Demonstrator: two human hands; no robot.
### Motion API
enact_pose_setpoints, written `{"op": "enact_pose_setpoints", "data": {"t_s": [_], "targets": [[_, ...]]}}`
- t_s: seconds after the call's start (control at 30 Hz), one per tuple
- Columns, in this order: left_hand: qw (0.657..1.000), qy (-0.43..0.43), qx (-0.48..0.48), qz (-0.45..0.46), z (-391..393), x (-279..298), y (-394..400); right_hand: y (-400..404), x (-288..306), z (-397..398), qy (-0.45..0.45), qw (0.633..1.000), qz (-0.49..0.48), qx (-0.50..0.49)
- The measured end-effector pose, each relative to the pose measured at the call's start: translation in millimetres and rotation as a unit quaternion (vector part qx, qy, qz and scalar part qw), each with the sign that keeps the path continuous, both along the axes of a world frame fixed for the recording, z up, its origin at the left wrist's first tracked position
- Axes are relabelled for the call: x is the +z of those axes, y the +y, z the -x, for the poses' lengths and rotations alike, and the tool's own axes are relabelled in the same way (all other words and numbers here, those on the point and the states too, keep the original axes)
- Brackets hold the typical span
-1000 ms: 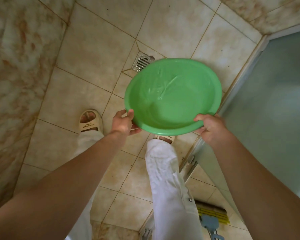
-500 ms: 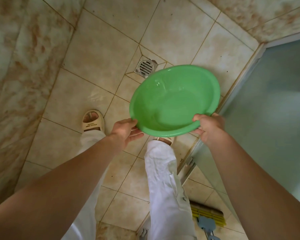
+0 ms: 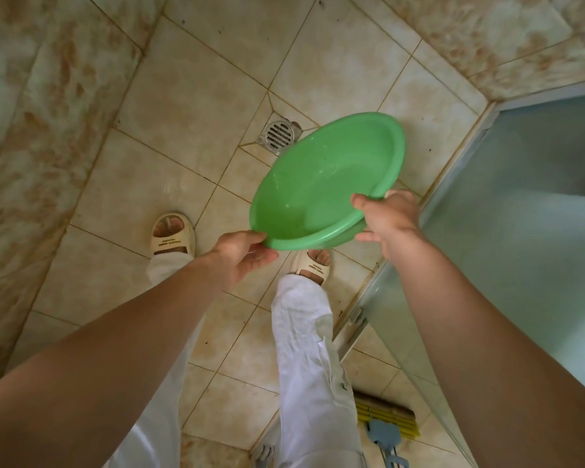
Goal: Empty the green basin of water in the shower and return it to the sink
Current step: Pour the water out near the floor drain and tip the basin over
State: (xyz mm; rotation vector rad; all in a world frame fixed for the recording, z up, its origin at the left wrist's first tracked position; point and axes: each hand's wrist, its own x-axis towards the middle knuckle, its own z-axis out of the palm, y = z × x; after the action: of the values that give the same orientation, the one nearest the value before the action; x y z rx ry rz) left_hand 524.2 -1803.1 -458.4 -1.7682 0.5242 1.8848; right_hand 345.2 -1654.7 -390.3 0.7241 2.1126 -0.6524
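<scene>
While it hangs in the air above the shower floor, the green basin (image 3: 321, 184) is tilted, its right side raised and its open bowl turned toward the camera and to the left. Only a few drops and a wet sheen show on its inner wall; no pool of water can be seen in it. The right hand (image 3: 390, 224) is clamped on the near right part of the rim, thumb over the top edge and fingers curled beneath. The left hand (image 3: 242, 253) is at the near left edge, palm up and fingers loosely spread, with the thumb touching the rim from below; it supports the basin more than it grips it.

Just beyond the basin's far left edge a round metal floor drain (image 3: 279, 136) sits where the tile seams meet. The tiled floor (image 3: 190, 106) is beige with brown grout lines. Below the basin stand two feet in cream sandals, the left sandal (image 3: 172, 235) well clear of the basin and the right sandal (image 3: 313, 265) partly under it, with white trousers (image 3: 313, 363) above them. A frosted glass door (image 3: 534, 238) in a metal frame fills the right side. Near the bottom edge lies a mop head (image 3: 387, 420) with yellow strips and a blue-grey clamp.
</scene>
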Motion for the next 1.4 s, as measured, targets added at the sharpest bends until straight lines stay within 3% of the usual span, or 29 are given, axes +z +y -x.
{"op": "enact_pose_setpoints", "data": {"t_s": [0.17,0.33,0.63,0.77,0.93,1.17,1.4], "targets": [[0.999,0.007,0.024,-0.031,7,6,-4,-31,11,5,0.035,0.995,-0.019,0.094],[0.997,0.009,0.056,-0.044,12,11,-7,-62,26,7,0.014,0.983,-0.010,0.185],[0.981,0.028,0.163,-0.104,29,34,11,-100,52,17,0.111,0.949,-0.007,0.294],[0.984,0.032,0.130,-0.115,42,40,21,-103,60,19,0.144,0.934,-0.002,0.328],[0.999,0.049,-0.023,0.006,54,44,5,-97,63,10,0.149,0.905,-0.037,0.397],[0.968,0.175,0.096,0.155,101,81,-69,-81,66,-11,0.148,0.834,-0.082,0.526],[0.960,0.108,-0.020,0.258,123,114,-97,-74,81,-36,0.190,0.783,-0.107,0.583]]}}
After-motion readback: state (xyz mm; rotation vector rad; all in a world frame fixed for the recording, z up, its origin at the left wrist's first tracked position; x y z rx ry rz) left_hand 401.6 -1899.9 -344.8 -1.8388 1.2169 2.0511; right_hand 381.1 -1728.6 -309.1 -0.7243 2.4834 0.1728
